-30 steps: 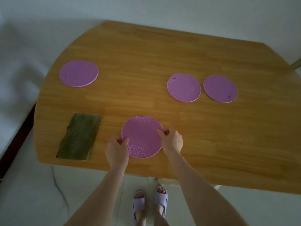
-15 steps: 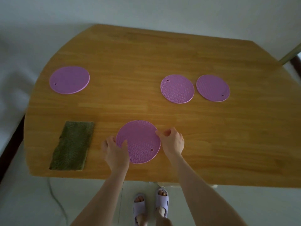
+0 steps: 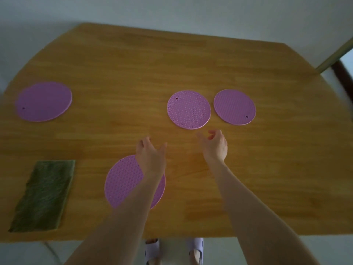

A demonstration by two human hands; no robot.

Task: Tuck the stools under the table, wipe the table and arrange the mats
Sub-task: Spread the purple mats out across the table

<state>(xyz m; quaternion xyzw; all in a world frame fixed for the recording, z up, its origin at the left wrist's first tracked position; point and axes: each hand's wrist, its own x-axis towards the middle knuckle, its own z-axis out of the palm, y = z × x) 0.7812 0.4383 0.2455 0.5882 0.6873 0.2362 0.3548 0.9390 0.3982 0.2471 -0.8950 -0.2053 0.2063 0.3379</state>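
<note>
Several round purple mats lie on the wooden table. The near mat lies by the front edge, partly hidden under my left forearm. Two more mats sit side by side past my hands, the middle mat and the right mat. The far-left mat lies alone. My left hand hovers beyond the near mat with fingers spread, holding nothing. My right hand is stretched out just short of the middle mat, fingers loosely open and empty.
A folded green cloth lies at the table's front left corner. My feet in pale slippers show below the front edge. A pale bar and a dark strip stand off the table's right rear corner.
Both hands have let go of the near mat and moved forward over the table toward the two middle mats. The view has shifted closer and to the right.
</note>
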